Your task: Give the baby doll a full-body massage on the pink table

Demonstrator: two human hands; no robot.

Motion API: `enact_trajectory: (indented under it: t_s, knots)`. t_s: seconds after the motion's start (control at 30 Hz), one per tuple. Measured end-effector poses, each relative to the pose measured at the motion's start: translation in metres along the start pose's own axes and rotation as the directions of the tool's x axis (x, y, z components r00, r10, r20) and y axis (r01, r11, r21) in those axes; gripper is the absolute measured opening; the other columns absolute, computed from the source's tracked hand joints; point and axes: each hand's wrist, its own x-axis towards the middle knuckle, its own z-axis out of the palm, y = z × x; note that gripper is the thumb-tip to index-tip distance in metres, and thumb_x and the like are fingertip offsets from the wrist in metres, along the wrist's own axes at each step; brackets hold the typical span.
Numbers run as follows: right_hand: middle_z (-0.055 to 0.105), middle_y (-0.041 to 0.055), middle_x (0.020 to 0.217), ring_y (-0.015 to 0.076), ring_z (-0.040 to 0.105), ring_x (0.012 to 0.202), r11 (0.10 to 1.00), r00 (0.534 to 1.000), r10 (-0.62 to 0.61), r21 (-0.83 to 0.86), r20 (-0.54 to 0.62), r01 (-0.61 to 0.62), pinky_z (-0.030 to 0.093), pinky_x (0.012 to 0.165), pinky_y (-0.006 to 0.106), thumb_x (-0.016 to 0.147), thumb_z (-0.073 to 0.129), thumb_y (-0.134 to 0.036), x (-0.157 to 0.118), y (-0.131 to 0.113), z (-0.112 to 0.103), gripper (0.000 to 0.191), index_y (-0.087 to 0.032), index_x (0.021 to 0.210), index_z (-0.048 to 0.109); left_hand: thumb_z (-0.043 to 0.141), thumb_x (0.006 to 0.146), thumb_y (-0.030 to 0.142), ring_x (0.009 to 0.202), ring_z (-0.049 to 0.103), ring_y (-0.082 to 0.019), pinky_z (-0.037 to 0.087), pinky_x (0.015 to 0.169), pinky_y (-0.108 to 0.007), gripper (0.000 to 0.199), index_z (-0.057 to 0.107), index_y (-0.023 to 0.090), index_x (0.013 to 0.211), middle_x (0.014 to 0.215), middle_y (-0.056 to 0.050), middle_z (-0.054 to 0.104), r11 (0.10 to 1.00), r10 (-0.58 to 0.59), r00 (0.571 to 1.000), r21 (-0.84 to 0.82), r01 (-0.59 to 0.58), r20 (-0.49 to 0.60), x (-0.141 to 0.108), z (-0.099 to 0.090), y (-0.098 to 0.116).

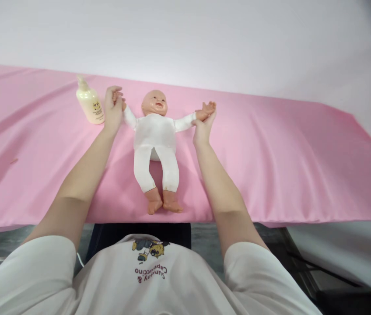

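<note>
A baby doll [155, 133] with a white cloth body and plastic head, hands and feet lies on its back, feet toward me. Its arms are stretched out to both sides. My left hand [113, 107] is closed around the doll's hand on the left, its fingers wrapped over it. On the other side my right hand [203, 127] grips the doll's wrist from below, thumb on the near side, and the doll's spread fingers show above. Just left of my left hand stands a pale yellow pump bottle [90, 104].
A pink cloth [287, 175] with soft folds covers the table, whose front edge runs close to my body. Behind it rises a white wall [205, 43]. A small brownish scrap [14, 161] lies on the cloth at the left.
</note>
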Motion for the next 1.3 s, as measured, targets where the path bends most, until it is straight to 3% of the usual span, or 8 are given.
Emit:
enact_trajectory:
  t_s: [0.2, 0.3, 0.47, 0.63, 0.73, 0.87, 1.1, 1.3]
  knots:
    - [0.064, 0.0086, 0.126, 0.0236, 0.070, 0.111, 0.820, 0.860, 0.499, 0.382, -0.111, -0.427, 0.062, 0.102, 0.055, 0.082, 0.059, -0.035, -0.008, 0.049, -0.025, 0.032, -0.025, 0.112, 0.058, 0.069, 0.092, 0.057, 0.111, 0.065, -0.022, 0.057, 0.103, -0.042, 0.040, 0.054, 0.027, 0.112, 0.110, -0.006, 0.060, 0.964, -0.259, 0.945, -0.117, 0.240, -0.200, -0.020, -0.010, -0.059]
    - [0.065, 0.0068, 0.113, 0.0216, 0.071, 0.105, 0.733, 0.795, 0.593, 0.498, -0.132, -0.464, 0.063, 0.102, 0.051, 0.087, 0.057, -0.042, -0.004, 0.049, -0.031, 0.021, -0.024, 0.097, 0.056, 0.067, 0.094, 0.060, 0.114, 0.061, -0.017, 0.057, 0.105, -0.038, 0.042, 0.052, 0.026, 0.115, 0.118, -0.006, 0.059, 0.943, -0.323, 0.916, -0.163, 0.290, -0.239, -0.018, -0.018, -0.069]
    - [0.059, 0.0093, 0.135, 0.0256, 0.065, 0.129, 0.941, 0.969, 0.203, 0.301, -0.138, -0.154, 0.053, 0.116, 0.061, 0.096, 0.052, -0.062, 0.020, 0.026, -0.027, 0.043, -0.027, 0.120, 0.059, 0.071, 0.093, 0.057, 0.118, 0.065, -0.024, 0.056, 0.113, -0.045, 0.040, 0.055, 0.034, 0.122, 0.121, -0.006, 0.062, 0.991, -0.079, 0.988, -0.117, 0.064, -0.132, 0.010, -0.024, -0.026]
    - [0.063, 0.0097, 0.135, 0.0293, 0.064, 0.135, 0.996, 0.999, -0.020, 0.090, 0.047, 0.016, 0.048, 0.122, 0.057, 0.098, 0.053, -0.069, -0.003, -0.012, 0.011, 0.060, -0.030, 0.145, 0.052, 0.072, 0.092, 0.045, 0.129, 0.064, -0.030, 0.047, 0.121, -0.053, 0.038, 0.066, 0.031, 0.127, 0.129, -0.008, 0.067, 0.997, 0.067, 0.986, 0.018, -0.071, 0.150, -0.012, 0.010, 0.025]
    - [0.066, 0.0102, 0.141, 0.0301, 0.059, 0.142, 0.993, 0.962, -0.064, -0.076, 0.266, 0.087, 0.044, 0.126, 0.058, 0.101, 0.052, -0.066, -0.037, -0.033, 0.037, 0.061, -0.028, 0.150, 0.053, 0.061, 0.096, 0.036, 0.129, 0.065, -0.030, 0.049, 0.117, -0.053, 0.032, 0.071, 0.027, 0.124, 0.131, -0.010, 0.069, 0.977, 0.130, 0.937, 0.117, -0.176, 0.325, -0.043, 0.036, 0.031]
    - [0.072, 0.0102, 0.136, 0.0334, 0.062, 0.137, 0.926, 0.861, -0.097, -0.271, 0.499, 0.261, 0.036, 0.130, 0.060, 0.095, 0.066, -0.055, -0.062, -0.051, 0.054, 0.049, -0.027, 0.136, 0.069, 0.053, 0.097, 0.027, 0.125, 0.067, -0.029, 0.051, 0.115, -0.051, 0.032, 0.077, 0.023, 0.117, 0.128, -0.012, 0.074, 0.901, 0.202, 0.762, 0.188, -0.391, 0.615, -0.064, 0.053, 0.031]
    - [0.074, 0.0095, 0.128, 0.0258, 0.068, 0.129, 0.994, 0.981, -0.106, 0.003, 0.164, 0.107, 0.048, 0.123, 0.051, 0.097, 0.064, -0.064, -0.014, -0.053, 0.020, 0.049, -0.026, 0.126, 0.070, 0.064, 0.100, 0.048, 0.128, 0.066, -0.025, 0.048, 0.119, -0.045, 0.035, 0.068, 0.028, 0.129, 0.136, -0.009, 0.067, 0.982, 0.153, 0.975, 0.084, -0.168, 0.162, -0.012, 0.011, 0.019]
    - [0.074, 0.0086, 0.116, 0.0246, 0.073, 0.119, 0.909, 0.949, 0.301, 0.331, -0.093, -0.255, 0.052, 0.116, 0.058, 0.096, 0.066, -0.051, -0.011, 0.002, -0.003, 0.037, -0.020, 0.116, 0.064, 0.077, 0.090, 0.054, 0.131, 0.064, -0.026, 0.045, 0.124, -0.048, 0.041, 0.065, 0.028, 0.120, 0.127, -0.007, 0.067, 0.972, -0.201, 0.969, -0.151, 0.179, -0.146, -0.012, -0.011, -0.032]
